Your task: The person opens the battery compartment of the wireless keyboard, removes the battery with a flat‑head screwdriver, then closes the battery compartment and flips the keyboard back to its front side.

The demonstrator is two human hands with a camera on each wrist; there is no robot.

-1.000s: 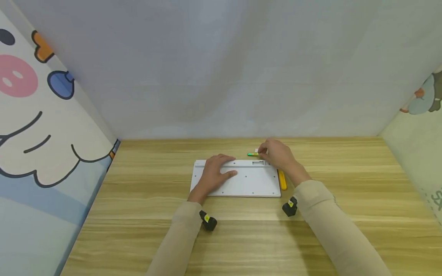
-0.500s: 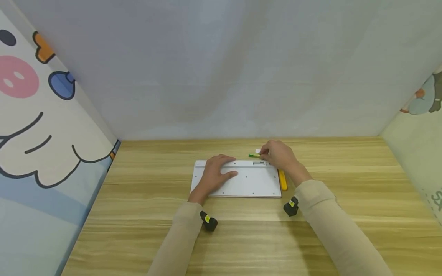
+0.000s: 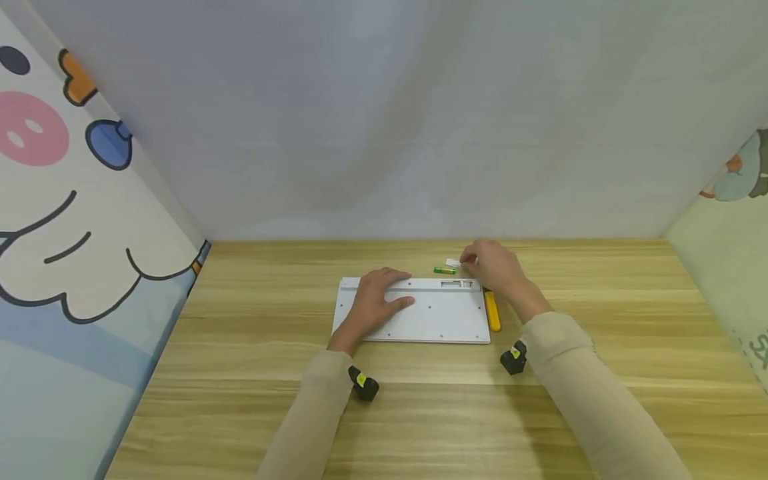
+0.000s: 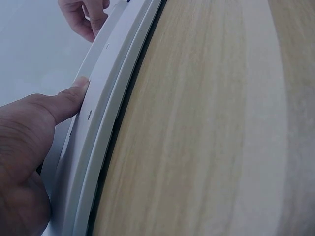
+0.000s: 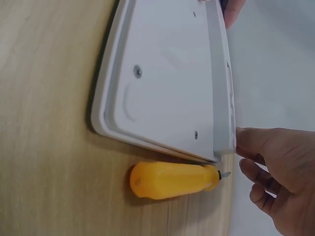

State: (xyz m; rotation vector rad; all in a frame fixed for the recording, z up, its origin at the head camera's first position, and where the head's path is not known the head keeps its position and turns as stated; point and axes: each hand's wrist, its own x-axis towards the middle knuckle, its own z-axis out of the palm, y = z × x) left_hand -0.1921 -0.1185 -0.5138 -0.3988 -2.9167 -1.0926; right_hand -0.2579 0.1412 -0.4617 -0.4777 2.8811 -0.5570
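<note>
A white keyboard [image 3: 429,317] lies face down, its underside with screws showing and a small battery slot [image 3: 457,284] uncovered at the far right. My left hand [image 3: 373,303] holds it at the left: the thumb [image 4: 74,98] presses on the underside while the fingers reach over the far edge. A green battery [image 3: 445,271] lies on the table behind the slot. Beside it is a small white piece [image 3: 453,263], close to the fingertips of my right hand [image 3: 493,268]. That hand's fingers are bent at the keyboard's far right corner; whether they pinch anything is hidden.
A yellow-handled screwdriver [image 5: 174,180] lies along the keyboard's right end, its tip pointing to the far side. The wooden table [image 3: 270,413] ends at a grey wall [image 3: 360,167] behind. Printed panels stand left and right.
My right hand has drawn back slightly to the right from the green battery, which now shows whole on the table. More of the white piece is visible. My left hand has stayed in place.
</note>
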